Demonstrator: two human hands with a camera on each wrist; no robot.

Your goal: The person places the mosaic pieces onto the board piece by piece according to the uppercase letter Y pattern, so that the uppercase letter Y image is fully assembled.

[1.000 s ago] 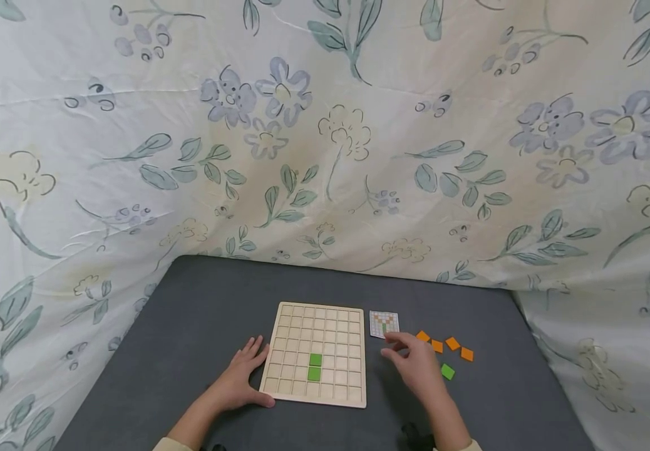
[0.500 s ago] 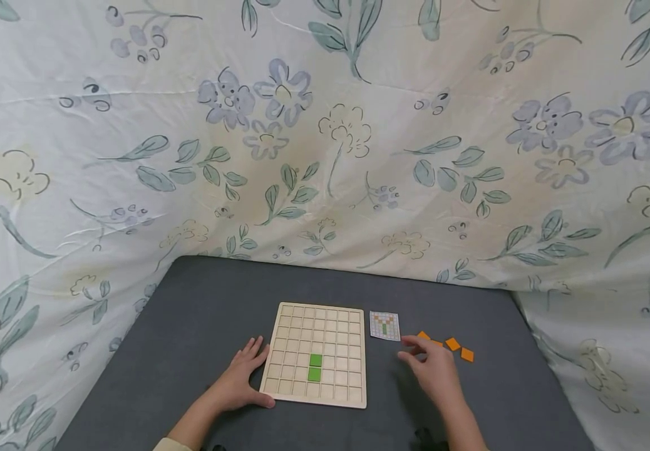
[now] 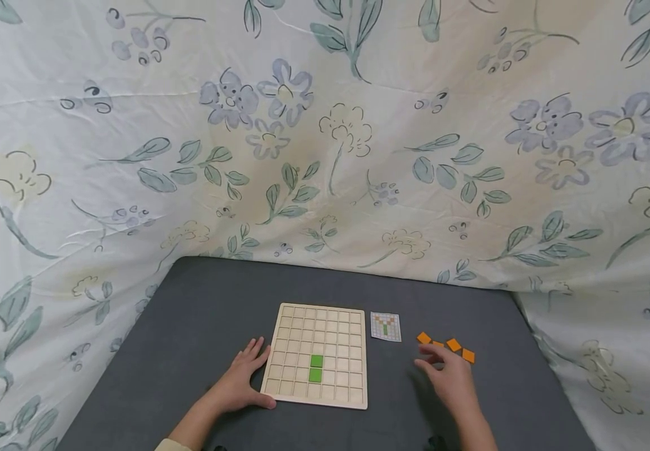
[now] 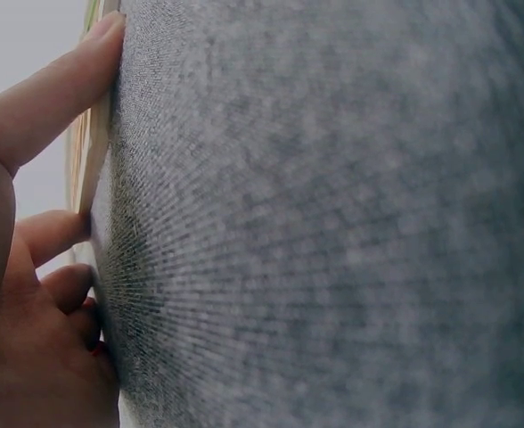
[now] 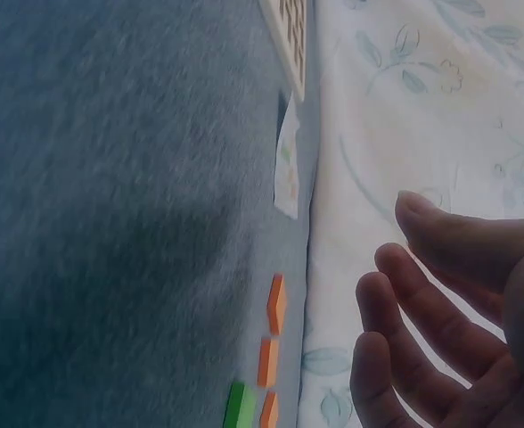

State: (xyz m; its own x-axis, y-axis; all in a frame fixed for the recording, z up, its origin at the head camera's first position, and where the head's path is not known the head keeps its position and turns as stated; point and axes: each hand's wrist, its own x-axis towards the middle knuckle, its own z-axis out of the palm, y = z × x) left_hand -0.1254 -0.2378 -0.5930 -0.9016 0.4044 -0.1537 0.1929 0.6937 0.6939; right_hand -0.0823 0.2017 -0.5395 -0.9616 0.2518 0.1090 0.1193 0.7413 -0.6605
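A pale wooden grid board (image 3: 342, 351) lies on the dark table, with two green square tiles (image 3: 315, 375) one above the other in its cells. My left hand (image 3: 239, 379) rests at the board's lower left corner, thumb on the near edge and straightened fingers spread along the left side. The left wrist view shows its thumb and a finger touching the board's edge. My right hand (image 3: 453, 381) hovers close to several orange square tiles (image 3: 453, 345), fingers loosely bent and nothing between them. A loose green tile (image 5: 239, 407) shows in the right wrist view; the hand hides it in the head view.
A small printed card (image 3: 386, 327) with a coloured grid pattern lies right of the board. The grey-black table (image 3: 223, 300) ends at a floral cloth (image 3: 347, 188) that hangs behind and on both sides.
My right hand has moved to the right, from beside the card to over the near side of the orange tiles, covering the loose green tile. The left hand and board stay put.
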